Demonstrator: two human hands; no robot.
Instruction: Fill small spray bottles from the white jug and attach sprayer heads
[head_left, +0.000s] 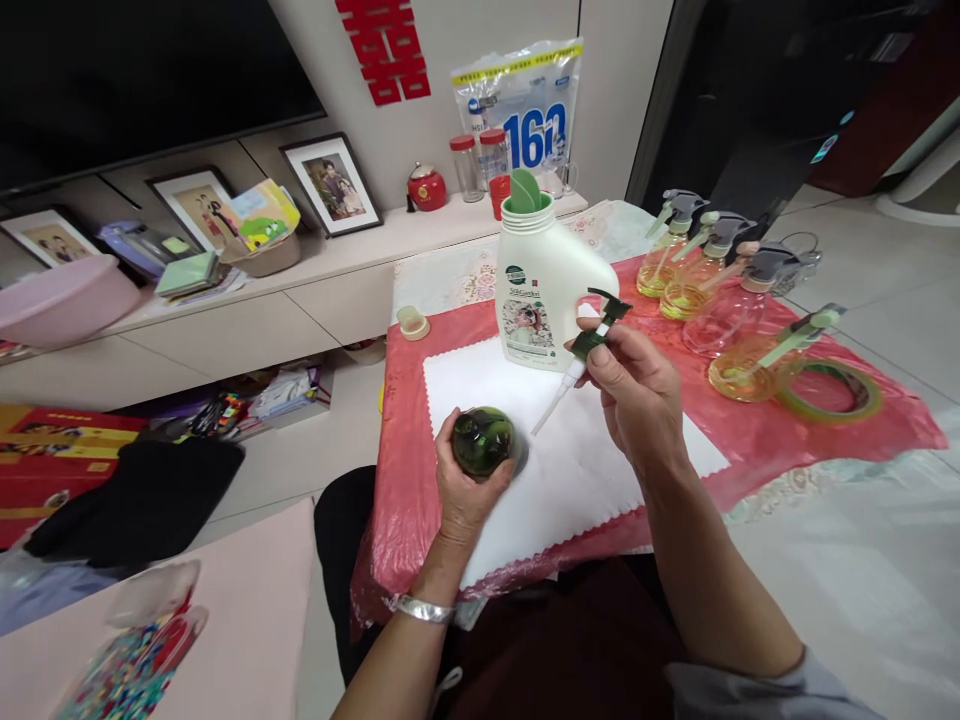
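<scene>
My left hand (pixel 466 492) is wrapped round a dark green bottle (pixel 484 440), whose rounded body points toward me over a white cloth (pixel 570 490). In my right hand (pixel 637 385) is a pump dispenser (pixel 596 340) with a black nozzle, a dark green collar and a white dip tube slanting down to the left. The tube's tip is apart from the bottle, a little to its right. Just behind my hands stands a large pale jug (pixel 551 270) with a printed label, its threaded mouth uncapped and a green piece sticking up at the opening.
On the red plastic sheet (pixel 405 500) at right stand several clear spray bottles (pixel 679 295) with yellowish liquid, beside a roll of tape (pixel 829 390). A pale cap (pixel 412 322) lies at the back left. Behind runs a cabinet (pixel 322 270) with framed photos and jars.
</scene>
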